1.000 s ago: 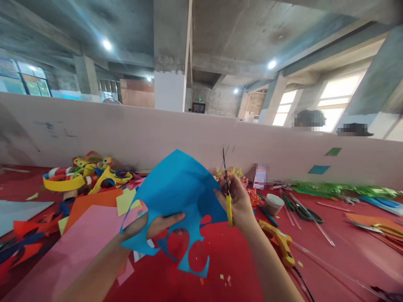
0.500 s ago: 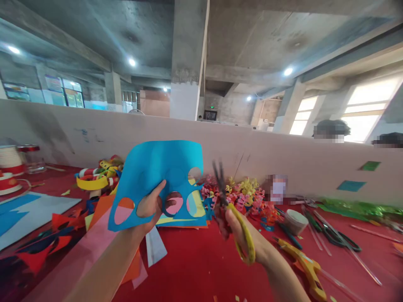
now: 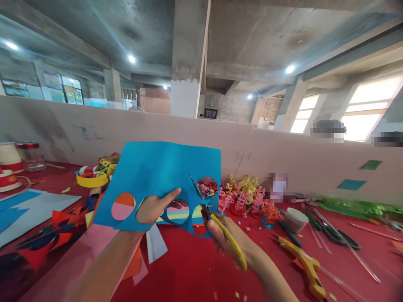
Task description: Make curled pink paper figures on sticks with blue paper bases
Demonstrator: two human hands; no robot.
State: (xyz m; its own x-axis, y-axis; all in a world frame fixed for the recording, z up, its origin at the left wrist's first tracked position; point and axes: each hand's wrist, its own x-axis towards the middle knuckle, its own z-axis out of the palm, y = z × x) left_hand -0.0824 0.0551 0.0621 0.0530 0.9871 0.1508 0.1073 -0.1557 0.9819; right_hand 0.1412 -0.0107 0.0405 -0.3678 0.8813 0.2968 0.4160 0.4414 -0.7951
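A blue sheet of paper (image 3: pixel 157 167) with several round holes along its lower part is held up above the table. My left hand (image 3: pixel 153 209) grips it near the bottom, fingers behind and thumb stretched across the front. Yellow-handled scissors (image 3: pixel 231 241) are in my right hand (image 3: pixel 225 233), with its fingers around the handles. One dark blade shows in front of the blue sheet, beside the upper right hole; the other passes out of sight around the lower hole. Beneath the sheet, part of a stack of coloured paper (image 3: pixel 195 214) shows through the holes.
Pink and yellow curled paper pieces (image 3: pixel 244 195) stand behind my right hand. To the right lie a yellow glue gun (image 3: pixel 299 258), a roll of white tape (image 3: pixel 296 221) and dark-handled scissors (image 3: pixel 338 237). Red and dark paper scraps (image 3: pixel 40 247) lie left. A low partition (image 3: pixel 151 123) runs behind the table.
The scissors have moved left and down to the blue sheet's right side, their blades now at its holes. The sheet has flattened and spread out to both sides.
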